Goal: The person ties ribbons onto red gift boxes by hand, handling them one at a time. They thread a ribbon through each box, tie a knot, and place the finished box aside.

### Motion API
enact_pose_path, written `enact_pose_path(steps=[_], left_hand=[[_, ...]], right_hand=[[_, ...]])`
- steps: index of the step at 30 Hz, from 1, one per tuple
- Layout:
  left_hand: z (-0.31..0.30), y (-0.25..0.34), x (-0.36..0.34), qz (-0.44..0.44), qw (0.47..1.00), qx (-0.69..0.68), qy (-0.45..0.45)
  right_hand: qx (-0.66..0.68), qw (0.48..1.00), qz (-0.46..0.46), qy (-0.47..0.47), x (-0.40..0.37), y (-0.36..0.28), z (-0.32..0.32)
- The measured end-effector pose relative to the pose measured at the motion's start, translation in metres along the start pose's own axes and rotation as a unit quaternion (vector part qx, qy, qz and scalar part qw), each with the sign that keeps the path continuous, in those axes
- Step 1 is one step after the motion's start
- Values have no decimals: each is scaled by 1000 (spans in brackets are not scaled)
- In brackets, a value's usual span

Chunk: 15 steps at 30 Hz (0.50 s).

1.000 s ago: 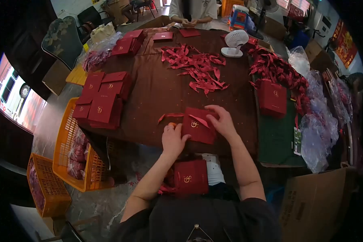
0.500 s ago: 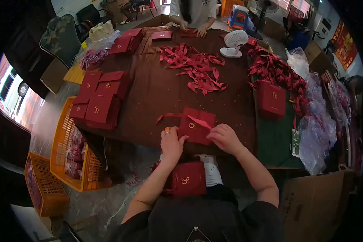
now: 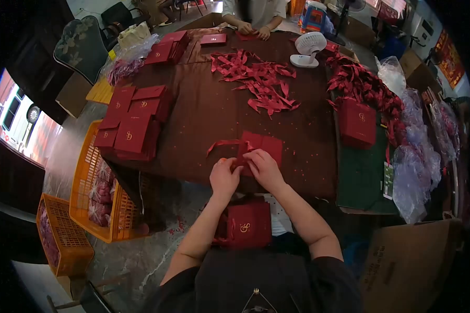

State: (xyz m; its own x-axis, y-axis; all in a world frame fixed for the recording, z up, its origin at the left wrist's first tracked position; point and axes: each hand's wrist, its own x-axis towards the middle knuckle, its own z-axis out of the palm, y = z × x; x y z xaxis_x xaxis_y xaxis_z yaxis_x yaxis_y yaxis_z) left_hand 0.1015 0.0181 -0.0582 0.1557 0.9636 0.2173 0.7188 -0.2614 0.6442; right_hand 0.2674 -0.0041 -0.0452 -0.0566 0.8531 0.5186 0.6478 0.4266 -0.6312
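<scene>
Red packet (image 3: 266, 146), where does it lie?
— Flat on the brown table (image 3: 203, 115), at the near edge, straight in front of me. Its far half is bare and its near left corner is under my fingers.
— And your hands?
— Together. My left hand (image 3: 224, 178) and my right hand (image 3: 263, 169) meet knuckle to knuckle over that corner, both closed on the packet. A red ribbon (image 3: 222, 143) runs from that spot out to the left across the table. Whether its end is in my pinch too I cannot tell, because my fingers hide it.
— What lies about?
— A second packet (image 3: 245, 225) with a gold mark rests on my lap, just below my wrists. Stacks of packets (image 3: 133, 128) sit at the table's left edge, above an orange crate (image 3: 86, 172) on the floor. A heap of loose ribbons (image 3: 258, 83) lies well beyond my hands, mid-table, with a white fan (image 3: 308, 49) behind it. At the far edge another person's hands (image 3: 253, 28) rest on the table
</scene>
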Motion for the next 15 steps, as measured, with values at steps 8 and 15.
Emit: enact_pose_path(steps=[8,15], left_hand=[[-2,1,-4,5,999,-40,-1],[8,1,-10,36,997,-35,53]], right_hand=[[-35,999,-8,-30,1,-4,6],[-33,999,-25,-27,1,-4,15]])
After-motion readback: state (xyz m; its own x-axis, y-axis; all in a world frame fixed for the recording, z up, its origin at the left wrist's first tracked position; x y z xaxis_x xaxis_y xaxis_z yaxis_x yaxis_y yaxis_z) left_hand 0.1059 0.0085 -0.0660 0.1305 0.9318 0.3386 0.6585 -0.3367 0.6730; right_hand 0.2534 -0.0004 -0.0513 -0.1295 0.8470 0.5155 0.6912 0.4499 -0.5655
